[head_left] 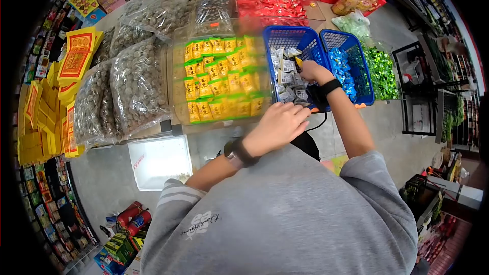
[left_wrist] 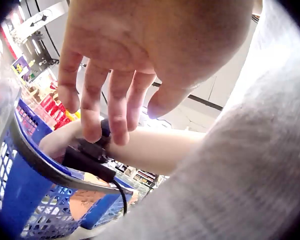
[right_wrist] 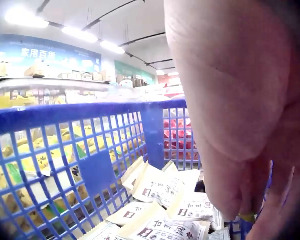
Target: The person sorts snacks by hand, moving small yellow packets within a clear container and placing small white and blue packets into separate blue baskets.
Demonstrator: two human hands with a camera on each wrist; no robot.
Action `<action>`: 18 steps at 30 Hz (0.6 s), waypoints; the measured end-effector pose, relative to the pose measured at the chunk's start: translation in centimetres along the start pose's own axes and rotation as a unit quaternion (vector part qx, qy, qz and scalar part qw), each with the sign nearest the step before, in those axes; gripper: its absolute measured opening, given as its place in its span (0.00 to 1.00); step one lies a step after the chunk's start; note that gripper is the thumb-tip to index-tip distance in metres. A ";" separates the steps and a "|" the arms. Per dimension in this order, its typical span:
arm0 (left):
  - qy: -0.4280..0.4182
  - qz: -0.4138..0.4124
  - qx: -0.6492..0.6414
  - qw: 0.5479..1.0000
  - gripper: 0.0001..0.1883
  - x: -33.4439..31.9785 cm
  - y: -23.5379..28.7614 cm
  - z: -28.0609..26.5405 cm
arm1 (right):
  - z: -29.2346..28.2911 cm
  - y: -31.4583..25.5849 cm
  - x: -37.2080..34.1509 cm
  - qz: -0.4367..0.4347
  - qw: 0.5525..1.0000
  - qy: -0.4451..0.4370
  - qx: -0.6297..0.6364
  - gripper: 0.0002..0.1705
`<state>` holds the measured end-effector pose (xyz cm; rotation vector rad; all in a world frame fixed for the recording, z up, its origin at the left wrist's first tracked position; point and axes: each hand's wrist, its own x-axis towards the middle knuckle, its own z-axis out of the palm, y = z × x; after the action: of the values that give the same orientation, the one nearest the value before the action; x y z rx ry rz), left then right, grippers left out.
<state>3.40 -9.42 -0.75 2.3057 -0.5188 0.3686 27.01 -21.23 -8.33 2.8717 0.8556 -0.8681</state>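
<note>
Pinching packet point(head_left: 298, 62) inside latticed basket point(right_wrist: 152, 132).

Sachets point(head_left: 286, 77) in left basket point(head_left: 311, 46); right basket point(head_left: 342, 35) alongside; snack packs point(head_left: 219, 85) further left.

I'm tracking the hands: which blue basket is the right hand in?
The left basket in the head view, holding white packets: the right hand is inside it, while the right basket holds blue packets.

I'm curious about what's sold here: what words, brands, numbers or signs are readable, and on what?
"家用百货" on the blue sign.
"甘草" on the cream packets; their remaining characters are blurred.
Too small or blurred: yellow packets, shirt print, red-printed yellow packs, other lettering.
</note>
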 end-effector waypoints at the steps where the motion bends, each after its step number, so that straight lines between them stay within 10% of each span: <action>1: 0.001 -0.003 0.002 1.000 0.09 -0.1 0.0 -0.2 | 0.5 0.5 0.1 -0.012 0.999 0.034 -0.033 0.16; 9: 0.062 -0.177 -0.073 0.980 0.09 -2.3 -0.4 -2.0 | -2.8 -0.8 -10.6 -0.118 0.955 0.239 0.131 0.15; 14: 0.238 -0.296 -0.403 0.833 0.15 -3.3 -1.5 -2.3 | -3.4 -3.3 -16.0 -0.302 0.904 0.246 0.177 0.16; 18: 0.136 -0.369 -0.516 0.761 0.15 -3.8 -2.1 -3.5 | -1.0 -6.2 -17.2 -0.426 0.855 0.257 0.147 0.20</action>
<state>0.63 -4.57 -1.16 1.1672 0.3261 -0.0175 12.38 -24.40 2.26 2.9604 2.3465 -0.1833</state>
